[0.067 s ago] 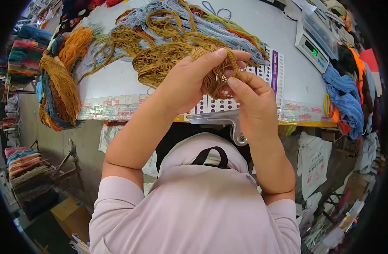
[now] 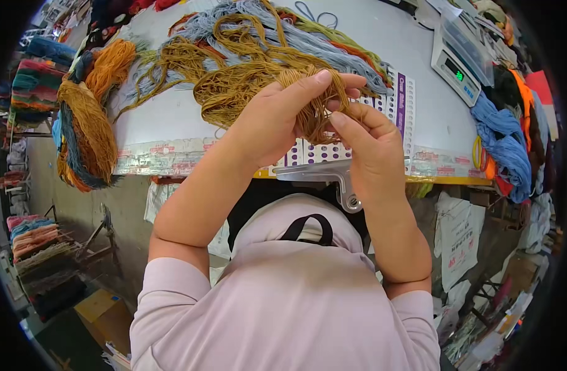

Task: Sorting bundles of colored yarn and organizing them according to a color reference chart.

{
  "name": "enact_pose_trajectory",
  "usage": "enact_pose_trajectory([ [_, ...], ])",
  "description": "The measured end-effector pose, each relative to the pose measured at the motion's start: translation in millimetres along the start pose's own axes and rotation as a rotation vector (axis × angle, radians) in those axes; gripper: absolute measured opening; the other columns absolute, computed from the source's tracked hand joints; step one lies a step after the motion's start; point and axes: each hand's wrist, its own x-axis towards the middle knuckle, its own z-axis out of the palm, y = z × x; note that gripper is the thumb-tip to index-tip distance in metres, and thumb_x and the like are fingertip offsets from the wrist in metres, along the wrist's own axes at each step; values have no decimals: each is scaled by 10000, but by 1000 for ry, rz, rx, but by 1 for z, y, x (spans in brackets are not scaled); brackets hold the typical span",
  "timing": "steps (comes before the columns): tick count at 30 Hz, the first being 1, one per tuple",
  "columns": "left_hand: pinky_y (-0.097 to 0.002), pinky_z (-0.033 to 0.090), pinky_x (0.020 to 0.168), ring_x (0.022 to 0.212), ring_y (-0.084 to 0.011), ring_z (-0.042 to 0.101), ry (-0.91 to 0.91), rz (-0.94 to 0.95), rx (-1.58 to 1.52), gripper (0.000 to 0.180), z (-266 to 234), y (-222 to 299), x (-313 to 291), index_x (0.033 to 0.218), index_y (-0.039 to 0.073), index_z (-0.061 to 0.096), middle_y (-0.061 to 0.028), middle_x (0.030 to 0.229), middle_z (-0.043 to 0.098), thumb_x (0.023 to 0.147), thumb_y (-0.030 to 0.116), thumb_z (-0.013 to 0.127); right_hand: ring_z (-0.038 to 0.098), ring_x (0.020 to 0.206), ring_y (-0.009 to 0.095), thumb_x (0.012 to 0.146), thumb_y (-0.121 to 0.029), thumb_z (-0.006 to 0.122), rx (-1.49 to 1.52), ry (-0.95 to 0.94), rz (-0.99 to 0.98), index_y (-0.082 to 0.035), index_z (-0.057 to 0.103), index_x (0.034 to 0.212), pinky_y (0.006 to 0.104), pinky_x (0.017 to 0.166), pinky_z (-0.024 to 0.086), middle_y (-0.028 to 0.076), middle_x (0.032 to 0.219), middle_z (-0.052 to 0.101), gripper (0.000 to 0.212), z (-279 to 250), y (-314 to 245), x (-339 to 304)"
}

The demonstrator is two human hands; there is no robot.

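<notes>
A loose skein of golden-brown thread (image 2: 234, 93) lies in a heap on the white table, its near end raised in both my hands. My left hand (image 2: 283, 111) is closed round this end, the thumb laid across the strands. With bent fingers and thumb, my right hand (image 2: 373, 133) pinches strands at the right side of the bundle. Under the hands is a white card (image 2: 407, 93) with rows of holes and a purple strip. Close below my right hand, a large silver metal clip (image 2: 314, 171) sits at the table edge.
Light blue thread (image 2: 333, 55) with orange and green strands lies behind the skein. Orange and brown hanks (image 2: 89, 123) hang over the table's left corner. At the right stand a digital scale (image 2: 456, 68) and blue yarn (image 2: 506, 148). A cardboard box (image 2: 104, 315) is on the floor.
My right thumb has shifted very slightly to the left and up along the strands. My left hand and the skein look the same.
</notes>
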Motion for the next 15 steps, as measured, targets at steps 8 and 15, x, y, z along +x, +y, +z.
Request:
enact_pose_trajectory([
  [8,-326,454,897,973,-185,595,-2,13,-12,476,-2,3,-2,1242,-61,517,-96,1019,624,973,303,367,557,707,26,828,-26,657,-133,-8,-41,25,641,954,174,645,444,21,847,645,137,-1,6,2],
  [15,-295,457,722,635,-121,505,-20,-9,-157,477,-8,3,5,1243,-60,510,-13,668,485,979,306,356,590,787,97,852,-4,582,-26,-13,-184,-3,607,894,231,746,456,19,778,613,49,-2,8,4],
])
